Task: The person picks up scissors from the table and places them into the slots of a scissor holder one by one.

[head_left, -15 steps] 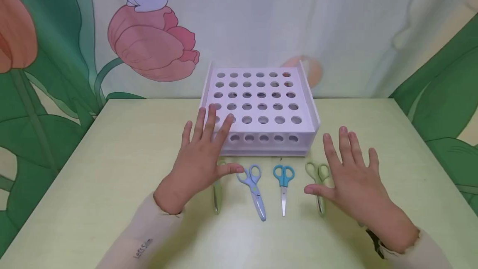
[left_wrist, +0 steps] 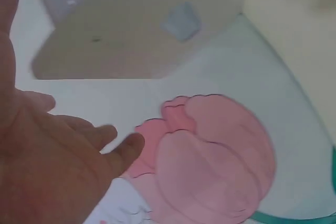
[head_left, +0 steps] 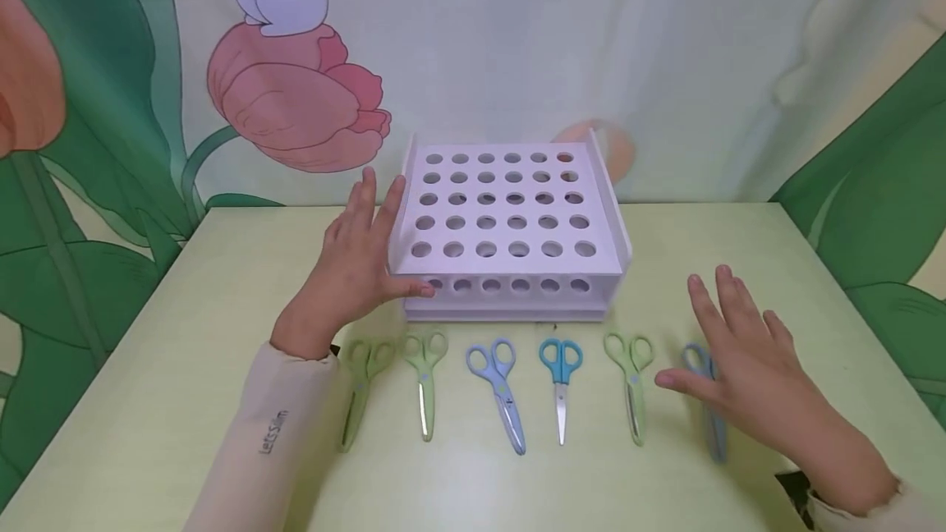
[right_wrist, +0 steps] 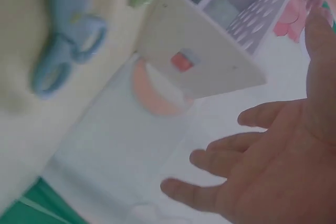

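Note:
Several pairs of scissors lie in a row on the table. From the left come green scissors (head_left: pixel 358 388), a second green pair (head_left: pixel 424 376), lilac-blue scissors (head_left: pixel 502 396), teal-handled scissors (head_left: pixel 562 364) and another green pair (head_left: pixel 634 380). Blue scissors (head_left: pixel 715 433) at the right end are partly covered by my right hand (head_left: pixel 754 376), whose fingers are spread and hold nothing. My left hand (head_left: pixel 347 269), fingers extended, is at the left side of the white holed rack (head_left: pixel 510 300); in the head view its thumb overlaps the rack's front. Contact cannot be told.
Behind the scissors, the rack stands near the back of the pale table (head_left: pixel 244 286). A curtain (head_left: pixel 480 48) printed with flowers and leaves hangs behind the table. The rack's side panel (right_wrist: pixel 210 72) bears a small red-and-grey patch.
Both hands have moved outward, the left one to the rack's left side and the right one further right. The scissors at both ends of the row are now uncovered more. The head view has shifted slightly.

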`<state>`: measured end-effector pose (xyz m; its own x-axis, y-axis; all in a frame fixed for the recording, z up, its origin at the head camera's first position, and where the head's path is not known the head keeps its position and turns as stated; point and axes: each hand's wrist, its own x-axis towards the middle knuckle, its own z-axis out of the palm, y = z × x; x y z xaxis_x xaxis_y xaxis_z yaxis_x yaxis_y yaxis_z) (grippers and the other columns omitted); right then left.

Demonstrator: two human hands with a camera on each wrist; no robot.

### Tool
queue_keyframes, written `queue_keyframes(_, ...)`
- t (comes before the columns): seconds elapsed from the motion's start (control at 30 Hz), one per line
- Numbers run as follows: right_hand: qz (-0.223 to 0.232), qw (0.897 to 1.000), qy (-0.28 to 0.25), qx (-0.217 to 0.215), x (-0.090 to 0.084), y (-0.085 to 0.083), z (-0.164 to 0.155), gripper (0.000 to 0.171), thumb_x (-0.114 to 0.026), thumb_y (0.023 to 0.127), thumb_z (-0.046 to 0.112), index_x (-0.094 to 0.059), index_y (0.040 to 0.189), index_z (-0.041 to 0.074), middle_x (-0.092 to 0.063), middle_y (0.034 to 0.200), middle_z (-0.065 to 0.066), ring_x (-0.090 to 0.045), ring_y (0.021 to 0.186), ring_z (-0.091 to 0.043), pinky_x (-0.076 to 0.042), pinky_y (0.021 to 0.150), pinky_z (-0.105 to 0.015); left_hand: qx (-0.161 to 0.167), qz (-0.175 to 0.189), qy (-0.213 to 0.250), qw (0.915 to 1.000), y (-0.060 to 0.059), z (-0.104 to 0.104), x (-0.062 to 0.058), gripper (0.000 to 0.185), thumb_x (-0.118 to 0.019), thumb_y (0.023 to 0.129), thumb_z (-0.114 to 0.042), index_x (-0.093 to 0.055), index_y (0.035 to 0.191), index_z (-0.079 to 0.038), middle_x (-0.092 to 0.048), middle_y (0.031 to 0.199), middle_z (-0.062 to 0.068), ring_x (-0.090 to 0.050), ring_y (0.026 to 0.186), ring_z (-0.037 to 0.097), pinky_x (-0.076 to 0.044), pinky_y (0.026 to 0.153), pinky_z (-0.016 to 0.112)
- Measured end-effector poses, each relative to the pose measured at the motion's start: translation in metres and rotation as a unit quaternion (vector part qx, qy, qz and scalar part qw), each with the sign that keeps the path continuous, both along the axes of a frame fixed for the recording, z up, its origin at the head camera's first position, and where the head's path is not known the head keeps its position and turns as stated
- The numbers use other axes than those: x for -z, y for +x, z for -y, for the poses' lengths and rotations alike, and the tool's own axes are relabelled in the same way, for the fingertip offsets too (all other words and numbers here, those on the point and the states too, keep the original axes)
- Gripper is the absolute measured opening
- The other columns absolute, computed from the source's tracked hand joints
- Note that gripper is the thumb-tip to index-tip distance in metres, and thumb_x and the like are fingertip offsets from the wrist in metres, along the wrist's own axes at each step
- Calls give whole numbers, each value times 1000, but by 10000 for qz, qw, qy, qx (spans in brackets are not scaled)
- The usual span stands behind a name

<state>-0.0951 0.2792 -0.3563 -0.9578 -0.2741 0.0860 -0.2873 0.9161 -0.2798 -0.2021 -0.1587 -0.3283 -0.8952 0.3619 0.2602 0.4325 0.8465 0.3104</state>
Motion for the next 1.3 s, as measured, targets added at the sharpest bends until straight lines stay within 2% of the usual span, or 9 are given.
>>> queue_keyframes(0.13,362,9968,-718,12,12,4,-22,110,-76,91,44,-1,162,7,11,164,-24,5,149,-46,-8,104,-77,119,418,430,9981,-10,9,8,133,-91,72,-46,1,164,-18,5,167,18,-9,151,41,-22,110,67)
queue_keyframes(0.23,675,9904,-1200,102,21,6,-40,104,-73,95,36,2,163,12,13,165,-21,4,147,-51,-9,101,-79,211,663,714,9950,-14,13,13,128,-90,75,-42,-1,164,-19,1,168,15,-12,151,37,-23,113,60)
queue_keyframes(0.33,820,9863,-1406,248,31,7,-58,97,-69,98,32,1,163,13,11,164,-25,0,144,-58,-8,100,-80,307,739,886,9929,-17,13,17,125,-90,76,-40,-5,164,-20,-3,168,10,-13,152,31,-22,116,52)
queue_keyframes(0.5,908,9857,-1301,566,46,13,-86,91,-67,100,31,-5,162,6,-1,159,-37,-8,137,-67,-8,98,-81,572,837,1244,9870,-18,1,27,125,-90,75,-42,-7,164,-19,-8,168,9,-15,152,26,-24,117,46)
queue_keyframes(0.67,1297,9843,-1003,653,58,14,-100,91,-67,99,35,-11,160,-2,-11,152,-45,-13,133,-69,-14,96,-81,597,948,1508,9822,-11,-3,36,126,-92,72,-39,-8,164,-17,-11,167,14,-21,150,28,-27,115,46)
queue_keyframes(0.8,1590,9831,-710,572,64,9,-100,86,-67,98,39,-20,159,0,-14,148,-49,-16,131,-71,-21,89,-82,607,889,1650,9804,-9,1,39,126,-93,72,-34,-9,163,-16,-14,166,13,-32,142,29,-30,114,45)
queue_keyframes(1.0,1609,9837,-765,227,69,4,-99,68,-67,99,34,-39,153,3,-17,147,-49,-15,130,-72,-19,86,-85,712,830,1877,9761,-16,0,39,124,-93,73,-34,-9,163,-19,-26,160,11,-46,120,25,-38,107,43)
queue_keyframes(1.13,1626,9852,-543,55,71,0,-95,66,-67,98,33,-41,153,6,-19,147,-50,-16,129,-73,-23,83,-85,567,936,1905,9756,-18,2,37,122,-91,75,-36,-9,164,-21,-30,156,11,-49,115,25,-41,104,43)
queue_keyframes(1.3,1364,9886,-611,-194,74,-8,-87,69,-74,93,23,-42,150,4,-22,146,-49,-25,126,-72,-27,83,-83,290,1133,1887,9750,-17,10,35,120,-90,76,-39,-9,164,-24,-30,157,9,-49,115,24,-41,105,44)
